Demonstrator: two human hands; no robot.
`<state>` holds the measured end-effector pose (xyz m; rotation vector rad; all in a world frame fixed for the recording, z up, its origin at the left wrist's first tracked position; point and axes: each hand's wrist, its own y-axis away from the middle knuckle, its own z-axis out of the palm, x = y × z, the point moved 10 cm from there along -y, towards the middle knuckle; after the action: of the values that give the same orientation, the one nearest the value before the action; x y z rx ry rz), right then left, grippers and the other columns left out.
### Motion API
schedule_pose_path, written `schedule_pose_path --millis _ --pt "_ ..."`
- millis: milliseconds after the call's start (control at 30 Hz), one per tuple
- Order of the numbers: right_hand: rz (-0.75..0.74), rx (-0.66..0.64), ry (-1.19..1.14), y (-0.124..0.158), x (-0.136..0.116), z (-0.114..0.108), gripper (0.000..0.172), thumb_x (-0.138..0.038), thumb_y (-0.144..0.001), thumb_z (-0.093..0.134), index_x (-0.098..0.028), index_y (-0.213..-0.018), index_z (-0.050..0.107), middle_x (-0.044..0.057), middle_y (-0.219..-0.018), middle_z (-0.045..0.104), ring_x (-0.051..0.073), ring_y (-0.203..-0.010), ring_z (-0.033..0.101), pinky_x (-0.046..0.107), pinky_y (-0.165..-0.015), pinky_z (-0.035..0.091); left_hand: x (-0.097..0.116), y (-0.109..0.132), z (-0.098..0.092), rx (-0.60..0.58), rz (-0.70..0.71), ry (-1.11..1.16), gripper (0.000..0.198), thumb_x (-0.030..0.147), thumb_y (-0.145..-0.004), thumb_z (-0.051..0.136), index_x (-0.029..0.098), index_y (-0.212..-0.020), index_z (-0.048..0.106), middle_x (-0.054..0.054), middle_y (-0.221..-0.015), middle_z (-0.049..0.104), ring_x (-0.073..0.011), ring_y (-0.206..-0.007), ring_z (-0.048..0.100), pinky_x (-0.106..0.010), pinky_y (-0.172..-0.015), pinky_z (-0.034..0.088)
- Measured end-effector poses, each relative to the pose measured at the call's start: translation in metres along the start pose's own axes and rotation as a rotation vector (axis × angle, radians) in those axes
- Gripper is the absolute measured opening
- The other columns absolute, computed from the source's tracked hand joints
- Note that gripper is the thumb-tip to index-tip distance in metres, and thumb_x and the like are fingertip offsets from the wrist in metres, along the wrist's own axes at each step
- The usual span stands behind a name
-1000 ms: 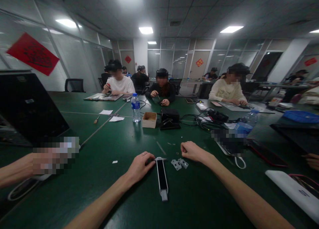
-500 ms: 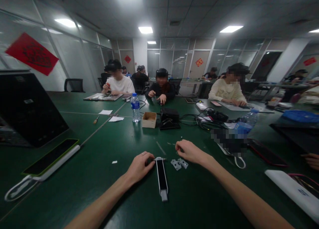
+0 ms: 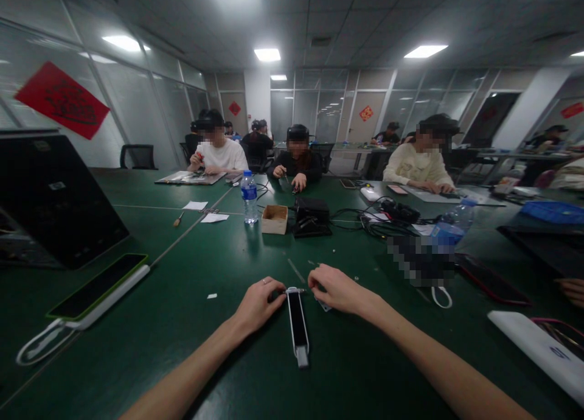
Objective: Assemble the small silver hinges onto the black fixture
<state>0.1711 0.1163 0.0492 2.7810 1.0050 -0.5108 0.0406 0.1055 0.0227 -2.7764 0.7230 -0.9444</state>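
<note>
A long, narrow black device with a white rim [image 3: 298, 325] lies on the green table, a thin metal rod [image 3: 295, 290] crossing its far end. At the rod's left tip, the thumb and fingers of my left hand [image 3: 261, 299] are closed in a pinch. My right hand [image 3: 335, 288] has curled fingers close to the rod's right tip; anything small between them is hidden. Beneath this hand, grey metal plates [image 3: 325, 307] are mostly covered, with just an edge showing.
A small open cardboard box [image 3: 274, 224], a water bottle [image 3: 249, 198] and a black stand [image 3: 312, 216] sit ahead. To the left are a phone [image 3: 98, 286] and a laptop [image 3: 59, 195]; a white power bank [image 3: 533, 350] lies right. Several people sit across the table.
My right hand has moved left and slightly nearer, from beyond the metal plates to beside the rod's right tip, and now covers most of the plates. My left hand stays at the rod.
</note>
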Motion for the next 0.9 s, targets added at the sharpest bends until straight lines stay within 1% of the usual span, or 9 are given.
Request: schedule_pose_path --millis 133,333,467,733,800,900 --pt "-0.019 0.003 -0.005 -0.001 -0.003 0.002 0.012 -0.021 -0.087 0.048 -0.017 -0.091 0.058 0.005 -0.094 0.059 0.017 -0.086 0.053 0.029 -0.074 0.043 -0.002 0.000 0.001 0.002 0.001 -0.012 0.018 0.029 -0.088 0.051 0.019 -0.095 0.065 -0.002 -0.089 0.063 -0.0141 -0.070 0.055 -0.025 -0.066 0.045" --pt "-0.022 0.022 -0.010 0.000 -0.006 -0.003 0.011 -0.020 -0.087 0.049 -0.017 -0.091 0.058 0.005 -0.093 0.059 0.017 -0.084 0.053 0.028 -0.072 0.043 -0.001 0.000 0.000 0.005 0.003 -0.015 0.018 0.029 -0.087 0.052 0.019 -0.094 0.065 -0.002 -0.088 0.062 -0.0141 -0.070 0.056 -0.025 -0.066 0.045" --pt "-0.031 0.054 -0.011 0.000 -0.006 -0.005 0.010 -0.018 -0.086 0.049 -0.017 -0.091 0.058 0.005 -0.093 0.058 0.016 -0.084 0.052 0.028 -0.074 0.043 -0.001 0.000 0.000 0.016 0.008 -0.012 0.017 0.028 -0.087 0.052 0.020 -0.094 0.065 -0.002 -0.086 0.062 -0.0143 -0.070 0.056 -0.026 -0.068 0.045" --pt "-0.019 0.063 -0.051 0.001 -0.004 -0.005 0.013 -0.020 -0.089 0.047 -0.017 -0.096 0.058 0.006 -0.098 0.058 0.017 -0.088 0.054 0.029 -0.076 0.045 -0.004 0.001 0.002 0.003 -0.008 -0.018 0.018 0.028 -0.084 0.055 0.020 -0.098 0.064 -0.002 -0.089 0.061 -0.0137 -0.068 0.055 -0.025 -0.066 0.046" --pt "-0.023 0.066 -0.062 0.001 -0.007 -0.005 0.014 -0.019 -0.089 0.048 -0.016 -0.097 0.058 0.006 -0.099 0.058 0.017 -0.089 0.054 0.030 -0.077 0.045 -0.002 0.002 -0.002 0.024 -0.007 -0.018 0.020 0.029 -0.083 0.057 0.020 -0.099 0.063 -0.002 -0.091 0.061 -0.0138 -0.069 0.056 -0.026 -0.066 0.047" --pt "-0.050 0.085 -0.101 0.001 -0.014 -0.004 0.014 -0.019 -0.089 0.048 -0.016 -0.097 0.059 0.005 -0.098 0.059 0.016 -0.088 0.054 0.029 -0.077 0.046 0.006 0.004 -0.011 0.095 0.020 -0.019 0.021 0.030 -0.083 0.057 0.019 -0.101 0.061 -0.004 -0.095 0.061 -0.0161 -0.077 0.058 -0.028 -0.071 0.048"
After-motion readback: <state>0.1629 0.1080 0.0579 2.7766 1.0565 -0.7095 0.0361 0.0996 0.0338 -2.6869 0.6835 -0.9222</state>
